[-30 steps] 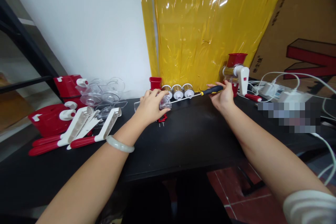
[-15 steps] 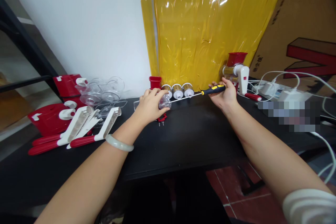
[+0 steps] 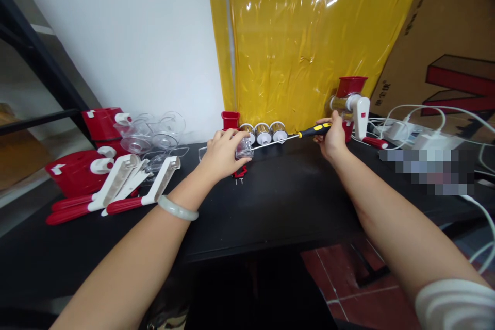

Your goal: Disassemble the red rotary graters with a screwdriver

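Observation:
My left hand [image 3: 223,153] is closed around a clear plastic part [image 3: 243,148] lying low over the black table. My right hand [image 3: 331,136] grips the black and yellow handle of a screwdriver [image 3: 316,130]. Its long shaft points left, and the tip meets the clear part at my left fingers. Below that part lies a small red piece [image 3: 240,171] with metal prongs. Behind are a red hopper [image 3: 230,120] and three metal drums with white ends [image 3: 263,134].
Red housings [image 3: 77,172], white and red crank handles [image 3: 127,205] and clear plastic parts [image 3: 164,131] lie at the left. An assembled crank device [image 3: 351,100] stands at the right back, beside white cables and power strips [image 3: 433,139]. Yellow film [image 3: 278,51] hangs behind.
My right hand's fingers have shifted and closed more around the screwdriver handle. My left hand keeps its hold on the clear part. The whole view has shifted slightly.

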